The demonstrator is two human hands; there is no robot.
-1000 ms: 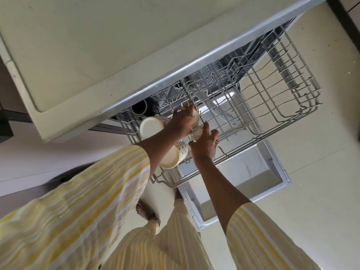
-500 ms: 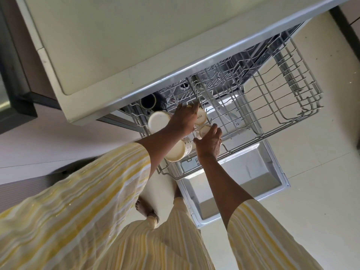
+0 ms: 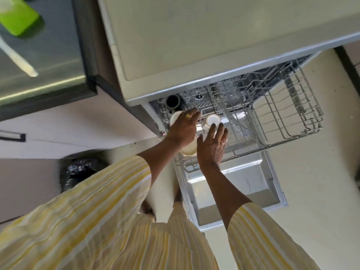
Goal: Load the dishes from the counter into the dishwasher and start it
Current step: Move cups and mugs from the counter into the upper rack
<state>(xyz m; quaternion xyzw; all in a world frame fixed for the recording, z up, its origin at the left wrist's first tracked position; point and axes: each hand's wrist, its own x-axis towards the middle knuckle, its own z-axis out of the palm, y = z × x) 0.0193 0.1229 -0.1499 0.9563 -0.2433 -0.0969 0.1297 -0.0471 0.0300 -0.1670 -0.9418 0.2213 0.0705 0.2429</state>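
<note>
Since the earlier frame the right hand has let go of the small cream cup and has lifted a little off it. Its fingers are now straight and spread, holding nothing, just near the cup. The left hand has also slid away from this cup toward the left edge of the upper rack. It lies over two bigger cream cups, one at the left edge and one nearer the front edge, with the fingers fairly straight and close together. The thumb is hidden, so I cannot tell if it hooks on anything. The small cup now stands mouth down by itself among the wires, near the left end of the rack. A dark mug sits at the back left corner, half under the worktop. The dishwasher door hangs open below the pulled-out rack. I judge the task to be in its early or middle part: four cups are in the rack, all at its left end. On the steel counter I see a green thing and a pale utensil, but whether these must be loaded I cannot tell. After loading, it is left to push the rack in, to shut the door and to start the machine.
</note>
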